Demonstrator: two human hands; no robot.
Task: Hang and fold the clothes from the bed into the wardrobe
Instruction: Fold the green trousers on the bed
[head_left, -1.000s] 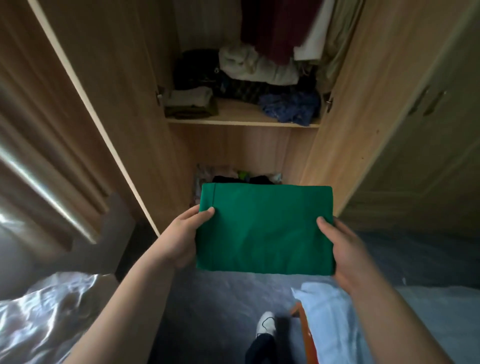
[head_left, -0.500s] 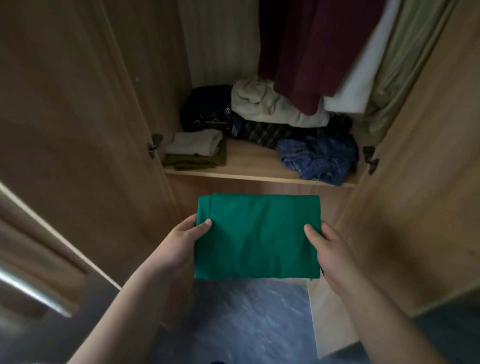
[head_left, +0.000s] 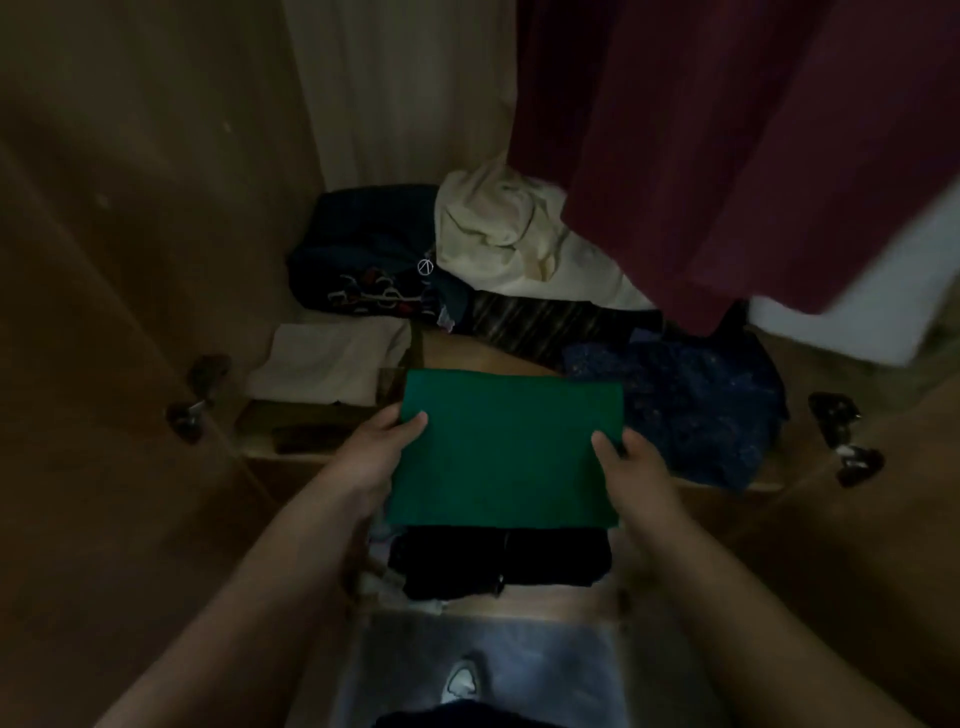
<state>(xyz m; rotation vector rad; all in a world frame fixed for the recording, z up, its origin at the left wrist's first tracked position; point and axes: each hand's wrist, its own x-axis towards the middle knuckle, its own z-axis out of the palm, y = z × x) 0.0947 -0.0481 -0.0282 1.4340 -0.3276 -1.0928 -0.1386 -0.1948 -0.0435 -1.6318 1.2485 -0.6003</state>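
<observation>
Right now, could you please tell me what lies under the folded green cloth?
Below the green cloth, gripped by the left hand and right hand, dark folded clothes show lower down. Anything farther back is covered by it.

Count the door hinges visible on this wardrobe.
2: the left hinge, by the folded beige cloth; the right hinge, by the blue garment. Others may be outside the frame.
</observation>
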